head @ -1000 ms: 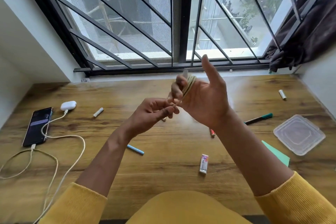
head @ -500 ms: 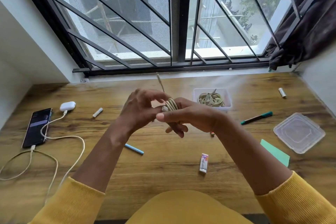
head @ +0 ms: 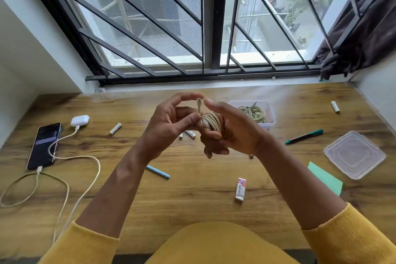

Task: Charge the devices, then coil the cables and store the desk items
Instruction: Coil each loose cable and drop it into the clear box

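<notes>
1. Eraser (head: pixel 240 189) lies nearest us on the wooden desk (head: pixel 192 199), with a blue pen (head: pixel 158 171) to its left and a green paper slip (head: pixel 325 178) to its right.
2. We hold both hands above the desk's middle. Our right hand (head: pixel 231 133) is curled round a coiled beige cable (head: pixel 211 121); our left hand (head: pixel 169 122) pinches the loose tail, whose plug end (head: pixel 199 100) sticks up between the fingertips.
3. We judge the coiling step nearly done: the next move calls for tucking that tail under the loops so the bundle holds.
4. Batteries (head: pixel 188 134) lie just beyond our hands, a green marker (head: pixel 304 136) and a clear lid (head: pixel 354 154) to the right.
5. Farther left, the phone (head: pixel 44 146) and earbud case (head: pixel 79 120) sit plugged in.
6. Behind our right hand, the clear box (head: pixel 267 113) already holds a coiled cable, likely this one's destination.
</notes>
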Demonstrator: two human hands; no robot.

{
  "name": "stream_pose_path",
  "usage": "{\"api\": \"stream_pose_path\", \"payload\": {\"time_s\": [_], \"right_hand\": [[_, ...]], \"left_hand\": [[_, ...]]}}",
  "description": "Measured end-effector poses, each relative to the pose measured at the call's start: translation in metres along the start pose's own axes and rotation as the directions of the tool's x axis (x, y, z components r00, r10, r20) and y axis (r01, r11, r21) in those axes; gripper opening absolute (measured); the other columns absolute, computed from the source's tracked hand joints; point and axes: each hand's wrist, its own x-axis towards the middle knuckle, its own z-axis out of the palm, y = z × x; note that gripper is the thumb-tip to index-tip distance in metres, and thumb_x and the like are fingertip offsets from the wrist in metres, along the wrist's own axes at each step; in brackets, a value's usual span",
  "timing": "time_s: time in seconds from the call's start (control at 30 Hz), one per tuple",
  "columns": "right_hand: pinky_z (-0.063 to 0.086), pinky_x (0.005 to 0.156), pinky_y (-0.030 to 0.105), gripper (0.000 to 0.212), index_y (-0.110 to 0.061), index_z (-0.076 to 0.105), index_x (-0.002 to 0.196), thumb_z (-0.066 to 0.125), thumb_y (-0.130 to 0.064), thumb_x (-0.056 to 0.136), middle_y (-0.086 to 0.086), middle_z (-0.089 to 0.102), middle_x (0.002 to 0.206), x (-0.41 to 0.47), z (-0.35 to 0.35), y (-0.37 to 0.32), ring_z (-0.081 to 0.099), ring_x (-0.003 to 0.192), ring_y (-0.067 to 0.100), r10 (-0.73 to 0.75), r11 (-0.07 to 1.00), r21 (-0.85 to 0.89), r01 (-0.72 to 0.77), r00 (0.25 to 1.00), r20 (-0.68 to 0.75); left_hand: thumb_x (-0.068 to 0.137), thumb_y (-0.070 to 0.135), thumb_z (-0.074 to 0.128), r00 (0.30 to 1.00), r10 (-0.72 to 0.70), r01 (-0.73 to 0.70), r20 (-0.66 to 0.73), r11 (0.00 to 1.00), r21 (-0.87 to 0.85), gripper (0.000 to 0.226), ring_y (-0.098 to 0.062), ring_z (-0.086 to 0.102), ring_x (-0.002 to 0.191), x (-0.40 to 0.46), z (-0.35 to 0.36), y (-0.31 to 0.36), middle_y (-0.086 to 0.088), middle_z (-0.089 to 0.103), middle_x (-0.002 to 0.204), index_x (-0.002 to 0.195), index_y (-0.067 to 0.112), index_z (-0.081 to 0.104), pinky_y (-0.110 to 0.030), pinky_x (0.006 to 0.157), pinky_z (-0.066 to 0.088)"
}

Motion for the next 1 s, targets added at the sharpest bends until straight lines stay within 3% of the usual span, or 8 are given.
{"api": "stream_pose_path", "payload": {"time_s": [0.13, 0.3, 0.43, 0.5, 0.67, 0.77, 0.9, 1.0], "right_hand": [[0.043, 0.067, 0.045, 0.080, -0.010, 0.043, 0.062, 0.011, -0.073, 0.100, 0.003, 0.034, 0.046, 0.002, 0.000, -0.002, 0.021, 0.040, 0.029, 0.026, 0.999, 0.022, -0.027, 1.000, 0.013], [0.045, 0.064, 0.043, 0.093, -0.007, 0.042, 0.060, 0.000, -0.084, 0.093, 0.006, 0.032, 0.045, 0.002, -0.004, 0.000, 0.025, 0.036, 0.025, 0.082, 0.997, 0.005, -0.082, 0.995, -0.058], [0.048, 0.067, 0.042, 0.095, -0.005, 0.047, 0.061, -0.001, -0.079, 0.096, 0.013, 0.048, 0.050, 0.002, -0.003, 0.005, 0.050, 0.042, 0.026, 0.088, 0.996, -0.013, -0.091, 0.987, -0.131], [0.047, 0.061, 0.039, 0.096, -0.003, 0.049, 0.062, -0.003, -0.074, 0.100, 0.017, 0.057, 0.055, 0.003, 0.000, 0.006, 0.060, 0.049, 0.029, 0.080, 0.997, -0.002, -0.081, 0.984, -0.160], [0.047, 0.048, 0.032, 0.084, -0.002, 0.049, 0.058, 0.021, -0.062, 0.110, 0.022, 0.059, 0.057, 0.011, 0.014, 0.008, 0.065, 0.054, 0.032, 0.009, 1.000, 0.029, 0.002, 0.929, -0.370], [0.041, 0.041, 0.028, 0.068, 0.006, 0.057, 0.075, 0.036, -0.046, 0.111, 0.021, 0.053, 0.053, 0.021, 0.022, 0.006, 0.059, 0.046, 0.028, -0.035, 0.992, 0.082, 0.092, 0.846, -0.531], [0.041, 0.048, 0.028, 0.063, -0.006, 0.050, 0.053, 0.048, -0.039, 0.107, 0.020, 0.057, 0.053, 0.027, 0.026, -0.003, 0.043, 0.041, 0.025, 0.018, 0.970, 0.196, 0.145, 0.760, -0.649], [0.042, 0.048, 0.025, 0.054, -0.009, 0.056, 0.059, 0.051, -0.038, 0.105, 0.015, 0.055, 0.059, 0.026, 0.028, -0.006, 0.041, 0.041, 0.018, 0.073, 0.944, 0.277, 0.179, 0.707, -0.704]], "left_hand": [[0.104, -0.003, 0.056, 0.996, 0.064, -0.071, 0.065, 0.991, 0.112, 0.030, -0.040, 0.076, 0.104, 0.003, 0.001, -0.002, -0.027, 0.075, 0.114, 0.131, 0.002, 0.069, -0.041, 0.091, 0.063], [0.104, 0.003, 0.058, 0.993, 0.081, -0.095, 0.082, 0.978, 0.188, 0.029, -0.026, 0.079, 0.100, 0.000, 0.007, -0.003, -0.013, 0.079, 0.113, 0.130, 0.006, 0.069, -0.036, 0.087, 0.064], [0.099, 0.016, 0.067, 0.997, 0.082, -0.081, 0.009, 0.959, 0.271, 0.019, -0.026, 0.080, 0.093, -0.001, 0.004, -0.005, -0.008, 0.081, 0.103, 0.114, 0.010, 0.077, -0.044, 0.081, 0.066], [0.097, 0.019, 0.068, 0.997, 0.076, -0.065, -0.032, 0.963, 0.263, 0.018, -0.027, 0.081, 0.091, -0.002, 0.004, -0.006, -0.009, 0.082, 0.100, 0.110, 0.011, 0.078, -0.047, 0.079, 0.067], [0.099, 0.019, 0.070, 0.984, 0.128, -0.093, -0.123, 0.962, 0.258, 0.018, -0.032, 0.080, 0.090, -0.001, 0.004, -0.006, -0.010, 0.082, 0.102, 0.112, 0.009, 0.079, -0.057, 0.075, 0.065], [0.099, 0.009, 0.069, 0.969, 0.183, -0.148, -0.165, 0.968, 0.204, 0.014, -0.037, 0.078, 0.075, 0.005, 0.010, -0.001, -0.014, 0.081, 0.092, 0.106, 0.014, 0.080, -0.044, 0.070, 0.066], [0.098, 0.006, 0.071, 0.941, 0.209, -0.166, -0.266, 0.970, 0.178, 0.018, -0.025, 0.078, 0.079, 0.010, 0.015, -0.004, -0.013, 0.081, 0.091, 0.105, 0.019, 0.081, -0.036, 0.074, 0.064], [0.098, 0.008, 0.072, 0.931, 0.213, -0.161, -0.297, 0.969, 0.189, 0.018, -0.024, 0.077, 0.081, 0.011, 0.019, -0.009, -0.013, 0.081, 0.090, 0.101, 0.023, 0.082, -0.037, 0.075, 0.064]]}}
